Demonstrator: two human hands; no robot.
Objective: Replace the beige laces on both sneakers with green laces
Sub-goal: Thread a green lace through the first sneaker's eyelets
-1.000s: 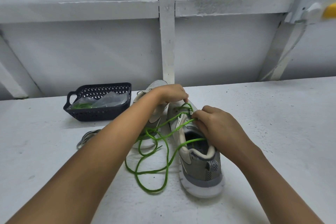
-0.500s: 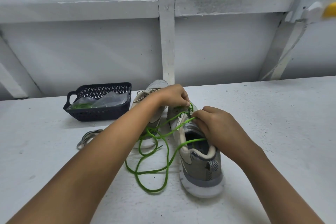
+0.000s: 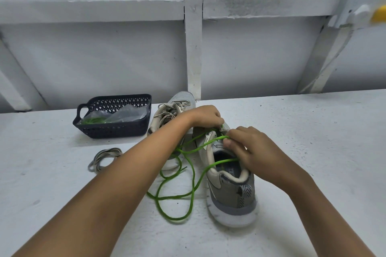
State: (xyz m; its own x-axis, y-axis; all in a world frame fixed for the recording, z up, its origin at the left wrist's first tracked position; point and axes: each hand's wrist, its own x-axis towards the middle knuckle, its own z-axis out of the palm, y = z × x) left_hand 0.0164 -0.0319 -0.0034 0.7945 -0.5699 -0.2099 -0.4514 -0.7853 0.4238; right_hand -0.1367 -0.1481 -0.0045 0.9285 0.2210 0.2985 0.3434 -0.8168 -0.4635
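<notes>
A grey sneaker (image 3: pixel 231 192) stands heel toward me in the middle of the table, partly threaded with a green lace (image 3: pixel 177 196) whose loose ends loop on the table to its left. My left hand (image 3: pixel 206 116) curls over the sneaker's front and pinches the lace near the eyelets. My right hand (image 3: pixel 250 150) pinches the green lace at the tongue, just right of the left hand. A second sneaker (image 3: pixel 176 104) with beige laces lies behind my left forearm. A removed beige lace (image 3: pixel 104 157) lies coiled at the left.
A dark plastic basket (image 3: pixel 112 129) at the back left holds a clear bag with more green lace. A white wall with beams rises behind the table. Bare white tabletop stretches to the right of the sneaker.
Both hands stay on the front sneaker. My left hand has shifted slightly toward the right hand, and the right thumb now presses the lace at the tongue.
</notes>
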